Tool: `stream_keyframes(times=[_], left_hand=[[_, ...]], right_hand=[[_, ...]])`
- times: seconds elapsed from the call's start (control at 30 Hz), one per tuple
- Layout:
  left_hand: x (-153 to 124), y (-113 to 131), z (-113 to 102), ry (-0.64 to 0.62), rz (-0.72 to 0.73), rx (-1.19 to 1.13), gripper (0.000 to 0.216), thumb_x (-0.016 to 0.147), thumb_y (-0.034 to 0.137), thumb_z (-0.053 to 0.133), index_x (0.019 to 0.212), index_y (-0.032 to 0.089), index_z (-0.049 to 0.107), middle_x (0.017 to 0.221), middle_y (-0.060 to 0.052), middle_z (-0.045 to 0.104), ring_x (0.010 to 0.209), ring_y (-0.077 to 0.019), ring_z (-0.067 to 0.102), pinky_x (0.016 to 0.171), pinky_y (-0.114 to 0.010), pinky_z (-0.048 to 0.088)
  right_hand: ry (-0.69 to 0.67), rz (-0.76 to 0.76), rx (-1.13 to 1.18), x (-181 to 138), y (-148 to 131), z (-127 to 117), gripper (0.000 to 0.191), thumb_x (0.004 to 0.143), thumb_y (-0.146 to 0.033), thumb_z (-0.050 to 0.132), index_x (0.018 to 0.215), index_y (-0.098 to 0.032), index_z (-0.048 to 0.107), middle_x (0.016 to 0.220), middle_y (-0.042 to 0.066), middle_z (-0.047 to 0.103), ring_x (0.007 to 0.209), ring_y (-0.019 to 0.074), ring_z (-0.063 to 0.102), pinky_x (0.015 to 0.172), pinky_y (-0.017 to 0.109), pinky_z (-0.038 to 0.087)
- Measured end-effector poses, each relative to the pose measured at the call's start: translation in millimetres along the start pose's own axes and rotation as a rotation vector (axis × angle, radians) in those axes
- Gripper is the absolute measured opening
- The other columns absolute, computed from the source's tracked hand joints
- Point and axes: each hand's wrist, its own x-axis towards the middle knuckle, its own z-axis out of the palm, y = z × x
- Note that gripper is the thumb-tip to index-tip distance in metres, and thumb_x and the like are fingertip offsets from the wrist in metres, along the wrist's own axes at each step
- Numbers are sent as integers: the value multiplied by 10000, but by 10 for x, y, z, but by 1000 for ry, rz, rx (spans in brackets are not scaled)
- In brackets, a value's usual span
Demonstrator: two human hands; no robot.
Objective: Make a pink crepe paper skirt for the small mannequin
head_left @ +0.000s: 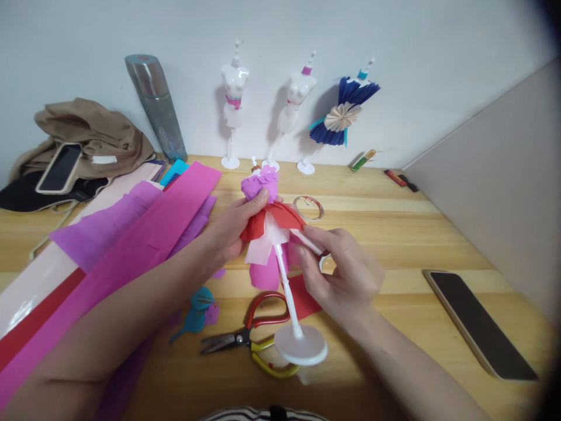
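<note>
My left hand (232,229) grips a small white mannequin doll (265,193) at its waist, over a purple crepe-paper bodice and a red paper skirt. The doll is tilted, its white stand and round base (300,345) pointing toward me above the table. My right hand (339,272) pinches a strip of white tape or paper (307,241) that runs to the skirt's right side. Pale pink and magenta paper layers hang below the red skirt.
Red-and-yellow scissors (254,338) lie under the base. Sheets of pink, purple and red crepe paper (131,240) spread on the left. A tape roll (309,207), a phone (477,321), three mannequins at the wall (233,105), a metal bottle (156,108) and a bag with another phone (61,166) stand around.
</note>
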Motion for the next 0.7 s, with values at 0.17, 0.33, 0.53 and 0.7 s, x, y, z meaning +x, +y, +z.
stream_keyframes(times=[0.17,0.33,0.53,0.7], left_hand=[[54,-2,-52,43,-53,4,201,966,298,561,895,144,670,792,-59,748,785,-174,733,772,-286,594],[95,1,-113,6,-174,6,287,981,359,530,884,137,683,753,-64,736,764,-178,728,743,-287,601],[191,-5,-275,-22,-165,20,264,955,364,581,868,136,680,768,-65,737,733,-174,723,714,-285,598],[246,-6,-354,27,-116,39,168,924,288,633,889,128,675,795,-77,744,725,-181,726,750,-319,600]], right_hand=[[42,-128,-132,-36,59,36,293,848,-46,628,1076,-221,684,679,-18,502,550,115,461,476,263,381],[24,-290,-126,-22,77,20,238,842,-24,658,975,-217,701,613,-39,443,532,115,422,485,295,335],[-95,-455,39,-59,96,-30,201,830,-55,659,987,-175,688,649,-27,519,572,126,462,503,309,373],[-38,-361,149,-79,126,-73,271,795,-52,605,1006,-200,689,653,-4,524,553,147,469,484,325,386]])
